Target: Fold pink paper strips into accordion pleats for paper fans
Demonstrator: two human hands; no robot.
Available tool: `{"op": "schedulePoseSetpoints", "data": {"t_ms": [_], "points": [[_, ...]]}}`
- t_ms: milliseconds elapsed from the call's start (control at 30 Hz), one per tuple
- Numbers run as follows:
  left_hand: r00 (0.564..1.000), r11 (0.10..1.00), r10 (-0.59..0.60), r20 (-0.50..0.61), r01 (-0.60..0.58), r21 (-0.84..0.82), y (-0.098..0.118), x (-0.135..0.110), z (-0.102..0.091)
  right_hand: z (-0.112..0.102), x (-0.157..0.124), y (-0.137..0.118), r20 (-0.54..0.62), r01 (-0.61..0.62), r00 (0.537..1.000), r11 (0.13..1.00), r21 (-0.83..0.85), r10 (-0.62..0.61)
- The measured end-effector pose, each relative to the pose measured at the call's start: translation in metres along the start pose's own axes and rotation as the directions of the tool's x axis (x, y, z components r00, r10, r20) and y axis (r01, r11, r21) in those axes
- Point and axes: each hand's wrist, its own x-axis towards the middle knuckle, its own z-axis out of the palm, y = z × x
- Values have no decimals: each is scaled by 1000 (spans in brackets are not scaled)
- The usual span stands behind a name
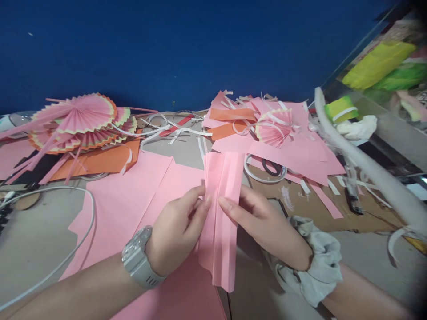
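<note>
Fingers of the left hand [173,231] and the right hand [267,226] pinch the folded pink paper [224,175], with paper fans [80,119] up at ten o'clock.

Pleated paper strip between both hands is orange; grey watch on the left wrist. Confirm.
Wrong colour. In the head view the pleated paper strip between the left hand and right hand is pink; the grey watch is on the left wrist.

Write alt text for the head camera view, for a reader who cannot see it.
The left hand and right hand pinch a pleated pink paper strip over flat pink sheets. Folded pink paper fans are stacked at far left, with white paper scraps beside them.
</note>
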Motion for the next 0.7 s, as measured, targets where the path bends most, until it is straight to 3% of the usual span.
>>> {"op": "schedulePoseSetpoints", "data": {"t_ms": [300,500,700], "points": [[1000,1000,-8,21,8,-3,0,-1,2,1,0,5,19,47,999,999,24,-48],[999,990,-28,23,31,-139,3,-7,3,-2,-2,-1,56,51,997,998,28,-53],[998,963,62,-2,-60,-264,12,-15,1,-7,-4,2,105,3,994,993,120,-15]]}}
